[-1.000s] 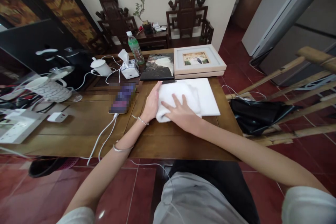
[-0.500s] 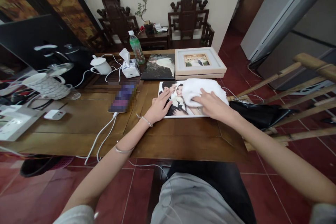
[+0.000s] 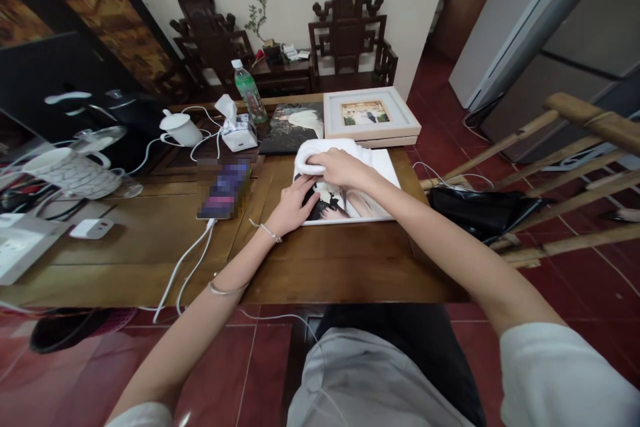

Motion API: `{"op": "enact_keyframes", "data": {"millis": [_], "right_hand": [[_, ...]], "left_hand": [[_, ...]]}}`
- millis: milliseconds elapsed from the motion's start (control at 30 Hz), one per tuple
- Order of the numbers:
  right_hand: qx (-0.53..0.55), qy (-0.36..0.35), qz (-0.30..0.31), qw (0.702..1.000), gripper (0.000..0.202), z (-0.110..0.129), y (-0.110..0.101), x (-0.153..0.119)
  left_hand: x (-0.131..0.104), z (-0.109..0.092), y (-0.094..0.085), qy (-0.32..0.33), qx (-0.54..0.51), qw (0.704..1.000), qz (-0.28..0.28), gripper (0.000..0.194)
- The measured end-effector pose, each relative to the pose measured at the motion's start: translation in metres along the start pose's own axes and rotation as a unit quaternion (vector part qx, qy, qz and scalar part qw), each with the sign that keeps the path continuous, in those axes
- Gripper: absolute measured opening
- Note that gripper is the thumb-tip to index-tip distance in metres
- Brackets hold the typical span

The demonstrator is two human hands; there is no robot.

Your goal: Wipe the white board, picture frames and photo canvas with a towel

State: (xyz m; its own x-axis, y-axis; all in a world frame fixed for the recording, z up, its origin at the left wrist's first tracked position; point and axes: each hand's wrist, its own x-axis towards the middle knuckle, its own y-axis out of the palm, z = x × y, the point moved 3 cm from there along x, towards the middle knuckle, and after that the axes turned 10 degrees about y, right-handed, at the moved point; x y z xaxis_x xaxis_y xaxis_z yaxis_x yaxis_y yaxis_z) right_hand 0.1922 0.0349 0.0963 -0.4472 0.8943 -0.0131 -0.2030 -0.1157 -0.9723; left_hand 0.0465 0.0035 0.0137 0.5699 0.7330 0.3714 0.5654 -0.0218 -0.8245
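A photo panel [image 3: 360,207] showing a couple lies flat near the middle of the wooden table [image 3: 340,267]. My right hand [image 3: 340,167] grips a fluffy white cloth [image 3: 325,147] and presses it on the panel's upper left part, covering the faces in the picture. Beside it, my left hand [image 3: 297,203] rests on the panel's left edge with its fingers spread, the fingertips close to the cloth. Behind the panel are a dark picture [image 3: 285,130] and a pale framed picture [image 3: 370,130].
On the left stand a phone [image 3: 225,190] with a white cable, a tissue box [image 3: 240,133], a green bottle [image 3: 250,93], a lidded cup [image 3: 180,128], a patterned mug [image 3: 70,170] and a power strip [image 3: 25,240]. A bamboo chair [image 3: 590,120] is at the right.
My right hand has moved left across the photo panel with the white cloth, uncovering its right side and covering the faces. My left hand stays at the panel's left edge. The view has shifted slightly.
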Motion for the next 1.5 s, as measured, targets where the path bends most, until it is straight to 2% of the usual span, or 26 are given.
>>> {"op": "enact_keyframes", "data": {"millis": [200,300,400,500,633,700,767,1033,1167,1300,1500], "right_hand": [[-0.029,0.041,-0.034,0.998,0.055,-0.070,-0.009,-0.047],[-0.075,0.073,-0.034,0.994,0.064,-0.090,-0.003,-0.075],[-0.120,0.063,-0.042,0.990,0.068,-0.084,0.013,-0.113],[-0.132,0.006,-0.043,0.990,0.066,-0.062,0.030,-0.157],[-0.125,-0.058,-0.029,0.990,0.060,-0.036,0.036,-0.196],[-0.114,-0.069,-0.021,0.991,0.062,-0.033,0.033,-0.196],[-0.106,-0.066,-0.018,0.992,0.065,-0.036,0.028,-0.182],[-0.096,0.010,-0.027,0.995,0.065,-0.083,0.006,-0.077],[-0.099,0.010,-0.053,0.994,0.062,-0.096,0.006,-0.056],[-0.101,0.004,-0.062,0.993,0.064,-0.086,0.016,-0.078],[-0.123,-0.049,-0.035,0.991,0.061,-0.040,0.032,-0.162]], "left_hand": [[0.000,0.002,0.003,-0.009,-0.015,1.000,0.005,0.053],[0.000,0.002,0.002,-0.017,-0.017,1.000,-0.003,0.052],[0.000,0.002,0.002,-0.020,-0.023,0.999,-0.014,0.049],[0.000,0.003,0.002,-0.023,-0.034,0.999,-0.019,0.047],[0.001,0.003,0.003,-0.037,-0.037,0.999,-0.012,0.048],[0.001,0.003,0.004,-0.044,-0.026,0.999,-0.006,0.049],[0.001,0.003,0.006,-0.046,-0.012,0.999,0.000,0.049],[0.000,0.004,0.004,-0.032,0.000,0.999,0.019,0.051],[0.001,0.005,0.003,-0.033,-0.005,0.999,0.019,0.051],[0.002,0.006,0.005,-0.031,-0.005,1.000,0.003,0.050],[0.002,0.004,0.006,-0.040,-0.004,0.999,0.000,0.051]]}}
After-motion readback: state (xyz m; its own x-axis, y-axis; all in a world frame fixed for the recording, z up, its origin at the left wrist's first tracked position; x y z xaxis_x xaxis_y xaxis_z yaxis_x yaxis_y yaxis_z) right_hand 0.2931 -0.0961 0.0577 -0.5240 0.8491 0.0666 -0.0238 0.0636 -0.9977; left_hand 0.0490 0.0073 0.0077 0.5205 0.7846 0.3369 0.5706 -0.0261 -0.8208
